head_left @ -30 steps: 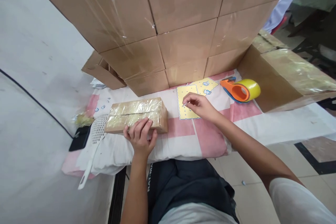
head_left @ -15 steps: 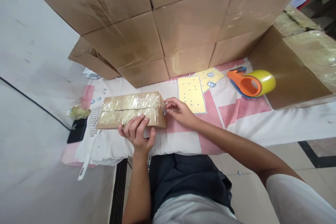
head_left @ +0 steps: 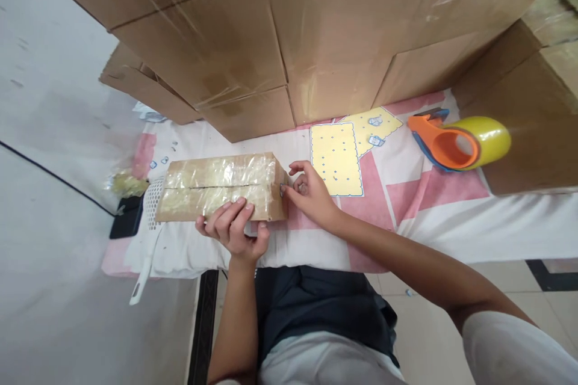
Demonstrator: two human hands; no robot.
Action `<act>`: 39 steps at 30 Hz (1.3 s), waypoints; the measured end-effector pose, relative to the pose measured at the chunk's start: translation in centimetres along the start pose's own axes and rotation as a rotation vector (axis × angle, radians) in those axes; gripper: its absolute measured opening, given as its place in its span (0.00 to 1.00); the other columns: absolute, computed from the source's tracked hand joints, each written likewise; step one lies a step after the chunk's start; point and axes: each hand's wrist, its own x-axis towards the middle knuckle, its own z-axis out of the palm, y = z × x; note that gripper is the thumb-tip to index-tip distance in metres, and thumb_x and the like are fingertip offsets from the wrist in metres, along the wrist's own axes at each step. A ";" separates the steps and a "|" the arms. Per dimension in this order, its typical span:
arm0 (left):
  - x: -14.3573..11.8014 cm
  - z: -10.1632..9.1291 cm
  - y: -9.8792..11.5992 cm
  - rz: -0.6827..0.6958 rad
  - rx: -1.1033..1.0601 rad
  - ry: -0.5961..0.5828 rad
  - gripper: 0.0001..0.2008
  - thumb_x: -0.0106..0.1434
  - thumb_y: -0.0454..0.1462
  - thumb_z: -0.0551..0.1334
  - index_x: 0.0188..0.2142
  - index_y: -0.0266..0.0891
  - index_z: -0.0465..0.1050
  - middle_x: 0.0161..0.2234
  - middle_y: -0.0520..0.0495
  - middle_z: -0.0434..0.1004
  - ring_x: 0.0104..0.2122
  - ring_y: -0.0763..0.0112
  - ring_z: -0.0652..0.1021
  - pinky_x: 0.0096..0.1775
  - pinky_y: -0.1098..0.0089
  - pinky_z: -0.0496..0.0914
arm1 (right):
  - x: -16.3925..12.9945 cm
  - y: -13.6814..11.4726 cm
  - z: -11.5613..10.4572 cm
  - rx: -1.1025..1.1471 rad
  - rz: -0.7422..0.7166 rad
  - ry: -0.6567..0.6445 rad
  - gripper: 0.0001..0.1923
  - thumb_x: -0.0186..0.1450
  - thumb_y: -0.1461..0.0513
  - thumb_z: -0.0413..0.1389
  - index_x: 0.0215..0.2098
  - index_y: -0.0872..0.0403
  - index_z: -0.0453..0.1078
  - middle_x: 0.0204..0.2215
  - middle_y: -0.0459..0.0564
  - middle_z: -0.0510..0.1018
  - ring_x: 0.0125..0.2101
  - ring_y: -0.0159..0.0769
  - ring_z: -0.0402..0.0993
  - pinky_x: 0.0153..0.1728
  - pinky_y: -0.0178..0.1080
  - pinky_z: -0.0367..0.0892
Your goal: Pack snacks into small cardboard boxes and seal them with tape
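In the head view, the box lies flat on the pink and white cloth, in front of you and a little to the left, its taped seam facing up. Your left hand is against its near side, fingers spread over the top edge and thumb held wide of them, lower down. Your right hand is at the box's right end, fingers loosely curled, thumb tip by a small bluish piece there; you cannot tell from here whether the thumb and fingers grip that piece.

Just beyond your right hand lie two yellow sheets, one overlapping the other, with two small white and blue pieces on the farther one. To their right is the tape dispenser, orange and blue with a yellow roll, near a brown carton. A wall of cardboard rises behind. At the box's left end is a white skimmer, its handle reaching past the cloth's near edge.
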 end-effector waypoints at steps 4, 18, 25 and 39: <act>0.5 0.1 0.3 0.044 0.007 0.048 0.15 0.60 0.43 0.58 0.46 0.45 0.71 0.43 0.42 0.76 0.45 0.55 0.73 0.62 0.46 0.51 | -1.1 -0.4 -0.3 -0.107 -0.063 0.024 0.02 0.63 0.61 0.62 0.34 0.49 0.73 0.32 0.46 0.71 0.25 0.32 0.64 0.30 0.40 0.64; 0.9 0.2 1.1 0.040 -0.018 0.070 0.17 0.60 0.42 0.58 0.48 0.44 0.70 0.43 0.43 0.75 0.47 0.55 0.71 0.63 0.46 0.49 | -4.5 0.2 0.4 0.009 -0.077 -0.121 0.18 0.69 0.64 0.52 0.52 0.50 0.79 0.31 0.47 0.78 0.31 0.33 0.72 0.32 0.37 0.69; 0.7 0.3 0.9 0.030 0.002 0.066 0.16 0.59 0.42 0.57 0.48 0.43 0.69 0.43 0.42 0.74 0.47 0.54 0.71 0.63 0.46 0.47 | -3.5 -0.2 0.4 -0.014 -0.007 -0.127 0.20 0.69 0.62 0.52 0.57 0.52 0.76 0.35 0.49 0.78 0.31 0.34 0.70 0.32 0.38 0.68; 0.7 -0.1 1.1 0.048 -0.021 0.069 0.16 0.61 0.40 0.60 0.49 0.43 0.73 0.44 0.42 0.78 0.49 0.57 0.74 0.64 0.50 0.50 | -3.5 0.3 -0.1 -0.125 -0.128 -0.152 0.17 0.69 0.62 0.53 0.51 0.52 0.79 0.27 0.45 0.69 0.26 0.31 0.64 0.28 0.36 0.62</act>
